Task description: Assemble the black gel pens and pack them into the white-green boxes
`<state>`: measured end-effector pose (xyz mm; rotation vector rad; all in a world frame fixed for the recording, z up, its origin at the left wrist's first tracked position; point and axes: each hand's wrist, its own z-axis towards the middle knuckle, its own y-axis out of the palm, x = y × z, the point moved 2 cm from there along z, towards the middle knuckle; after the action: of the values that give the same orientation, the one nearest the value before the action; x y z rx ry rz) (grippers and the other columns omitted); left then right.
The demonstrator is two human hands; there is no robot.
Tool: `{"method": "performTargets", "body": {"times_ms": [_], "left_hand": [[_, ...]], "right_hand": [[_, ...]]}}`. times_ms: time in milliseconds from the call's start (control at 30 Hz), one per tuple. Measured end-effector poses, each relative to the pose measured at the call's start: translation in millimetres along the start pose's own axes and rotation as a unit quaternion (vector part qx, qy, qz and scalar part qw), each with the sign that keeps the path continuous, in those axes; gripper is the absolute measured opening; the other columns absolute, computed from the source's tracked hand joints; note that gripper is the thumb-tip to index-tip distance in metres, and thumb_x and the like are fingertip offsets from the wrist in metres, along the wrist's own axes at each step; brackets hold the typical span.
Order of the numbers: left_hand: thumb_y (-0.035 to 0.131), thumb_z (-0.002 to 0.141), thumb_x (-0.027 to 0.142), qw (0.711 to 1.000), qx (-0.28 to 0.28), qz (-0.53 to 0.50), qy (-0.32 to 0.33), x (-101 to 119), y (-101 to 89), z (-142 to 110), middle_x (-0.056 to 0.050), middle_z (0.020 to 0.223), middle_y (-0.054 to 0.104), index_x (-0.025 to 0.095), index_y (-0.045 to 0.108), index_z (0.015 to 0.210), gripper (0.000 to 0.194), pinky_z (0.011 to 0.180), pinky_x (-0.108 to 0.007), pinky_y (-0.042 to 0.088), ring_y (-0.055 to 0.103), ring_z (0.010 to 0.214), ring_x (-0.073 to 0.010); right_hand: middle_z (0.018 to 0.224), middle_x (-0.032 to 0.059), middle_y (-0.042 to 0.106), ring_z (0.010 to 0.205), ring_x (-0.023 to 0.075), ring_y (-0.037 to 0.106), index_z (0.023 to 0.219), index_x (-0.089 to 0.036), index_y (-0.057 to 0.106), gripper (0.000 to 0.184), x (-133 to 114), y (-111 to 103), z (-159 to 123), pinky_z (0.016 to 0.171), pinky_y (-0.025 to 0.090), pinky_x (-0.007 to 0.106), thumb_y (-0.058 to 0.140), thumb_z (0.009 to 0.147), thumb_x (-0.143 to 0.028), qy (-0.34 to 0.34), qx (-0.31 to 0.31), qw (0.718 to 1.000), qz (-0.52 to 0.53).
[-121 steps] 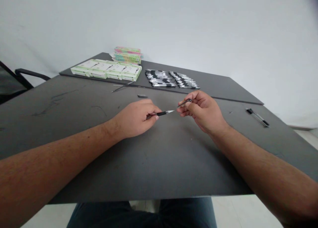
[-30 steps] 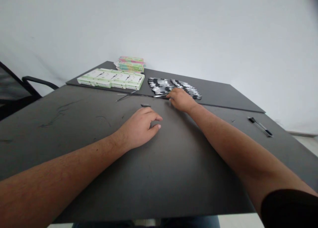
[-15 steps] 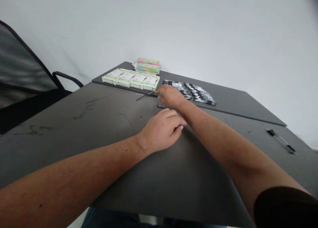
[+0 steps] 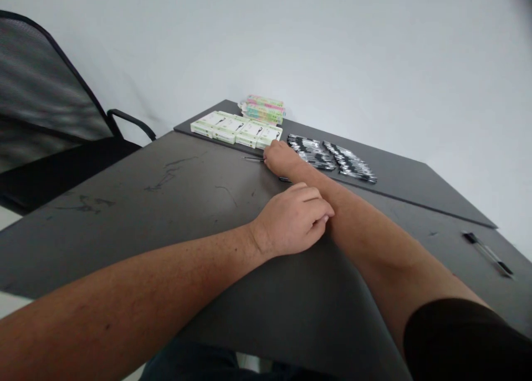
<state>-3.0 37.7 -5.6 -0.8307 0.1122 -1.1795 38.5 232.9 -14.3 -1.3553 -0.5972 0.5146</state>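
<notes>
My right hand (image 4: pixel 281 158) reaches forward to the front edge of the raised board, its fingers curled down around a slim dark pen (image 4: pixel 252 158). The pen's thin end sticks out to the left, while the rest is hidden by the hand. Under my right wrist, a short piece of another dark pen (image 4: pixel 285 179) shows. Closer to me, my left hand (image 4: pixel 293 217) is closed, thumb against the curled fingers, with nothing visible in it. It overlaps my right forearm in view; whether they touch I cannot tell.
White-and-green boxes (image 4: pixel 226 127) lie in a row on the board (image 4: pixel 399 173), with colourful packs (image 4: pixel 266 111) behind. Two rows of clear-and-black pens (image 4: pixel 351 162) lie to the right. A single pen (image 4: pixel 488 255) is at far right. A black mesh chair (image 4: pixel 50 93) stands left.
The view has turned slightly left, so things sit further right. A slanted pen by my right fingers no longer shows at that angle; the fingers now close around a level one. My left hand stays closed.
</notes>
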Motion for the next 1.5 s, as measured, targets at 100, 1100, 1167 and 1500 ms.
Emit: {"method": "performTargets", "body": {"times_ms": [100, 1100, 1167, 1500], "left_hand": [[0.057, 0.107, 0.014, 1.000, -0.011, 0.005, -0.001, 0, 0.2, 1, -0.010, 0.105, 0.080, 0.017, 0.080, 0.108, 0.023, 0.099, -0.044, 0.059, 0.072, 0.103, -0.0246], [0.060, 0.104, 0.012, 0.998, -0.036, 0.011, 0.051, -4, 0.0, 2, -0.007, 0.097, 0.078, 0.017, 0.080, 0.103, 0.021, 0.093, -0.038, 0.058, 0.073, 0.096, -0.0228], [0.060, 0.105, 0.011, 0.998, -0.034, 0.013, 0.057, -3, -1.9, 3, -0.007, 0.098, 0.078, 0.016, 0.081, 0.104, 0.021, 0.092, -0.038, 0.058, 0.073, 0.095, -0.0226], [0.057, 0.109, 0.015, 0.995, -0.067, 0.025, 0.071, -7, -5.4, 9, -0.006, 0.097, 0.081, 0.016, 0.080, 0.107, 0.024, 0.087, -0.035, 0.056, 0.074, 0.092, -0.0212]], "right_hand": [[0.151, 0.0316, 0.069, 0.137, 0.0412, 0.064, 0.138, -0.005, 0.076, 0.039, 3, -4, -10, 0.119, 0.051, 0.055, 0.050, 0.111, -0.015, 0.012, -0.004, 1.000, 0.002], [0.141, 0.0246, 0.076, 0.130, 0.0316, 0.075, 0.132, -0.008, 0.075, 0.027, 19, -11, -85, 0.113, 0.055, 0.036, 0.066, 0.110, -0.020, 0.049, -0.073, 0.994, 0.066], [0.142, 0.0254, 0.076, 0.134, 0.0321, 0.073, 0.135, -0.006, 0.073, 0.029, 19, -13, -89, 0.115, 0.054, 0.037, 0.064, 0.110, -0.018, 0.055, -0.076, 0.993, 0.067], [0.138, 0.0190, 0.080, 0.124, 0.0299, 0.073, 0.135, -0.011, 0.072, 0.036, 92, -57, -184, 0.107, 0.053, 0.038, 0.052, 0.106, -0.015, 0.151, -0.028, 0.982, 0.107]]}}
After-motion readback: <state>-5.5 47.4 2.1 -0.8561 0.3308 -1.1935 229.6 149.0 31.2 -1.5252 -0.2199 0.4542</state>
